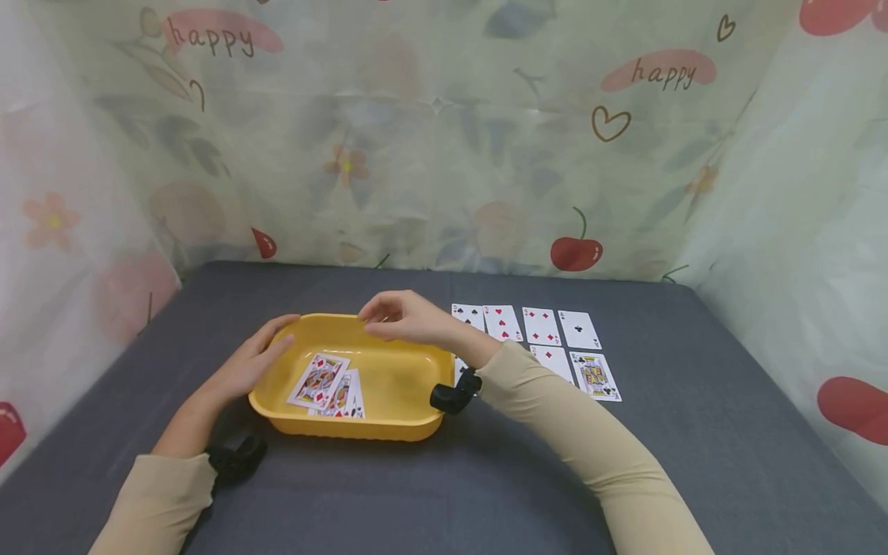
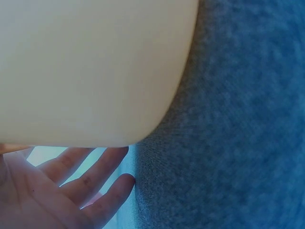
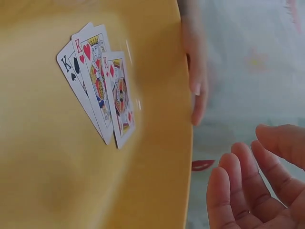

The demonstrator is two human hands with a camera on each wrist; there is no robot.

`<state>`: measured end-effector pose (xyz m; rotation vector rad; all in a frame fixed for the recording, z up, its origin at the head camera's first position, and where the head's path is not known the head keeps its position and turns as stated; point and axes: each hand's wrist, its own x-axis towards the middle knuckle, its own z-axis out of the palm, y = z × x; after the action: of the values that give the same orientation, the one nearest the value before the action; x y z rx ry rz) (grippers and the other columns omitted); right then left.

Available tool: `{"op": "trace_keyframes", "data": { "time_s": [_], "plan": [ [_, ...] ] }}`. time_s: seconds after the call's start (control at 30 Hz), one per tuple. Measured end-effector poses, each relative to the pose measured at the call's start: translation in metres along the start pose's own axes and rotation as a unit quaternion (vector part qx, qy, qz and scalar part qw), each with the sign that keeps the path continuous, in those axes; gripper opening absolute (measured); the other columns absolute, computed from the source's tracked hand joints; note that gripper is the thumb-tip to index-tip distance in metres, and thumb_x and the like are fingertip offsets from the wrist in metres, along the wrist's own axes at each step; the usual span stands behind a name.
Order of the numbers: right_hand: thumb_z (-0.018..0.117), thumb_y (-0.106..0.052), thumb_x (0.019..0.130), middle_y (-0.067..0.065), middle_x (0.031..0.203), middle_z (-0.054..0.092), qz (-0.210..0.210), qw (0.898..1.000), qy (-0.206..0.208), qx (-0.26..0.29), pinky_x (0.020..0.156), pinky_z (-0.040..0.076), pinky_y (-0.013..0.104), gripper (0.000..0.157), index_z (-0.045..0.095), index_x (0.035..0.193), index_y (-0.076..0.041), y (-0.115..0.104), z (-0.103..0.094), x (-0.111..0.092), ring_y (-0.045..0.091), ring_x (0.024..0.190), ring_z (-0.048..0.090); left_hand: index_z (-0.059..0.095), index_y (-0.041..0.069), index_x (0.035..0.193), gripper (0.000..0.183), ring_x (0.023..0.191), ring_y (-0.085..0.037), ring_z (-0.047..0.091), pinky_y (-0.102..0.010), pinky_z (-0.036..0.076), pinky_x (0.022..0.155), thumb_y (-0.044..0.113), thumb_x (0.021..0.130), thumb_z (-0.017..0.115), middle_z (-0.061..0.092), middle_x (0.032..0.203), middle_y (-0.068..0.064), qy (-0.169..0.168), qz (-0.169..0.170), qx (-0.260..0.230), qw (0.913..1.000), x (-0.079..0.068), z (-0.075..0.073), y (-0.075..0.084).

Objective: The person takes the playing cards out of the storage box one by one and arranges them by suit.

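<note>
Looks mid-collection: three kings (image 1: 319,380) in yellow tray (image 1: 395,378), left hand (image 1: 243,366) straight-fingered at its rim, right hand (image 1: 412,317) loosely curved, empty; next likely calls for pinching the face card (image 1: 595,376) on the bench (image 1: 333,493).

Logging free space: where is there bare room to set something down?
Bare table lies in front of the tray, between the sleeves, and right of the card rows. Inside, the tray's right side is bare too. Crowded: its left, with three kings, and just right of the tray, where the right sleeve overlaps cards.
</note>
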<state>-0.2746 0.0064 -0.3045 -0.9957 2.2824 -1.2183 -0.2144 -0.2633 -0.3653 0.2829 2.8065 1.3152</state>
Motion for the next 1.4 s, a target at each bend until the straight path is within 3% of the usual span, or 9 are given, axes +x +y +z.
{"op": "trace_keyframes", "data": {
  "time_s": [0.53, 0.93, 1.4],
  "plan": [
    [0.064, -0.014, 0.088, 0.013, 0.114, 0.065, 0.04, 0.999, -0.026, -0.021, 0.079, 0.05, 0.02, 0.033, 0.06, 0.119, -0.002, 0.008, 0.03, 0.04, 0.021, 0.104, 0.062, 0.022, 0.003, 0.146, 0.057, 0.129, -0.042, 0.036, -0.056, 0.031, 0.103, 0.037, 0.101, 0.033, 0.027, 0.148, -0.026, 0.001, -0.012, 0.004, 0.9999, 0.001, 0.0, 0.0],
    [0.068, -0.015, 0.085, 0.011, 0.122, 0.062, 0.066, 0.994, -0.06, -0.066, 0.089, 0.048, 0.022, 0.041, 0.057, 0.122, -0.004, 0.011, 0.05, 0.057, 0.02, 0.113, 0.059, 0.022, 0.005, 0.146, 0.059, 0.131, -0.042, 0.034, -0.057, 0.028, 0.105, 0.042, 0.101, 0.032, 0.025, 0.149, -0.025, -0.002, -0.019, 0.001, 0.9998, 0.002, -0.001, -0.002],
    [0.074, -0.022, 0.079, 0.008, 0.121, 0.061, 0.075, 0.976, -0.071, -0.191, 0.09, 0.045, 0.022, 0.048, 0.055, 0.121, -0.008, 0.009, 0.069, 0.065, 0.017, 0.109, 0.056, 0.022, 0.004, 0.146, 0.056, 0.132, -0.042, 0.033, -0.056, 0.029, 0.104, 0.037, 0.102, 0.033, 0.025, 0.149, -0.025, -0.007, -0.012, -0.011, 0.9998, 0.001, 0.0, -0.002]
  ]
}}
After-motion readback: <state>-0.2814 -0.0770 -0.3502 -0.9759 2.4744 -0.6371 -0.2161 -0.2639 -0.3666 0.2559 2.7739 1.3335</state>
